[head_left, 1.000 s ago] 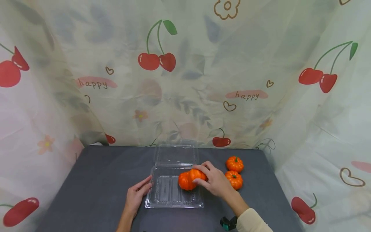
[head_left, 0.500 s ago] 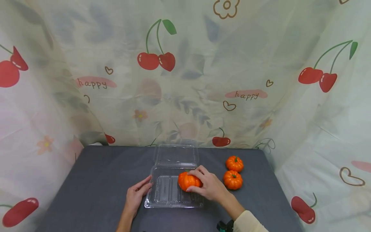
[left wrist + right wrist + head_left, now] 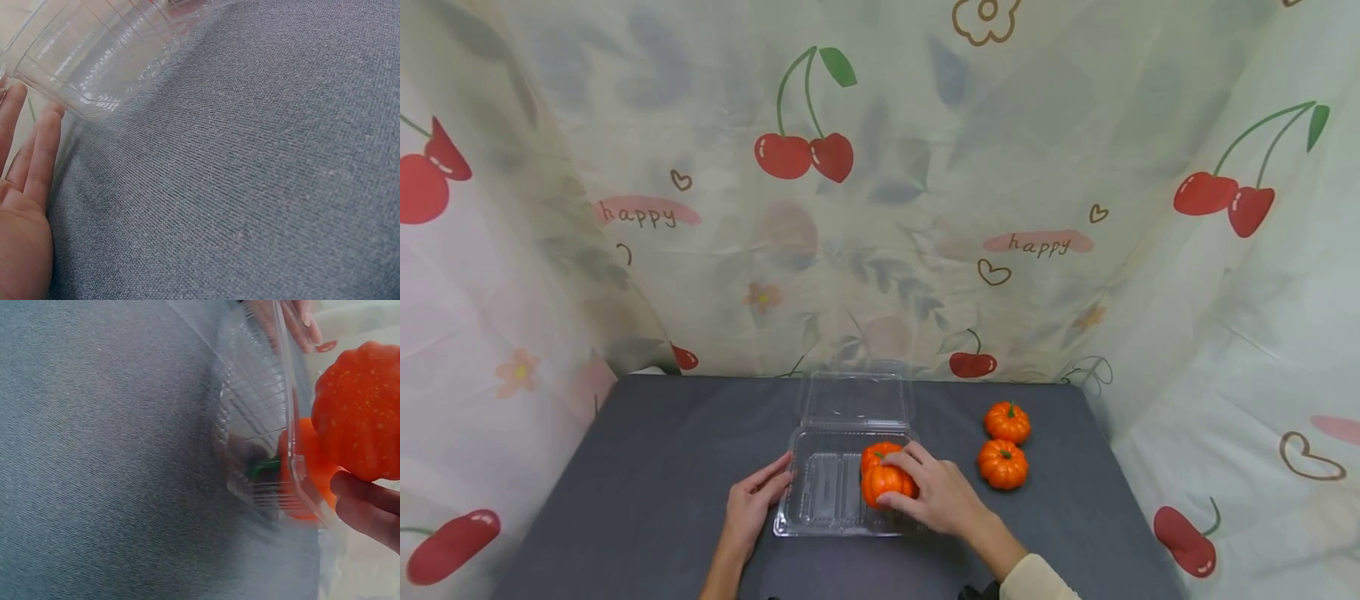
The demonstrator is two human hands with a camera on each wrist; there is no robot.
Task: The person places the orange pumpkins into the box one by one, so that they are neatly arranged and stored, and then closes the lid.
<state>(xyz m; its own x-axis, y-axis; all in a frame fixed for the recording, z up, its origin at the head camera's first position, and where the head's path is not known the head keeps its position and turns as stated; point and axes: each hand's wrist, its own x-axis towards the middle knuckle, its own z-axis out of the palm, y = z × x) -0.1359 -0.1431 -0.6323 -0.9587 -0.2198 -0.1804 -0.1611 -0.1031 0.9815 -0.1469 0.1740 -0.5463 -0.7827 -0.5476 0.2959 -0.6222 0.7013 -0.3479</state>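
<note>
My right hand (image 3: 946, 497) grips a small orange pumpkin (image 3: 886, 486), thumb in front and fingers over its far side. This pumpkin is over the right half of a clear plastic clamshell box (image 3: 827, 492). In the right wrist view it shows large and ridged (image 3: 362, 412), above the box rim (image 3: 290, 412). Behind it a second pumpkin (image 3: 876, 454) sits inside the box, partly covered in the head view; its green stem (image 3: 265, 466) shows through the wall in the right wrist view. With fingers extended, my left hand (image 3: 749, 507) touches the box's left side.
The box's clear lid (image 3: 856, 400) lies open toward the back curtain (image 3: 880, 250). Two more orange pumpkins (image 3: 1007, 422) stand to the right on the dark grey table (image 3: 662, 483), one behind the other. A black object (image 3: 979, 592) shows beside the right sleeve.
My right hand has moved left and toward the front with its pumpkin, uncovering more of the pumpkin behind it. My left hand and the box have stayed in place.
</note>
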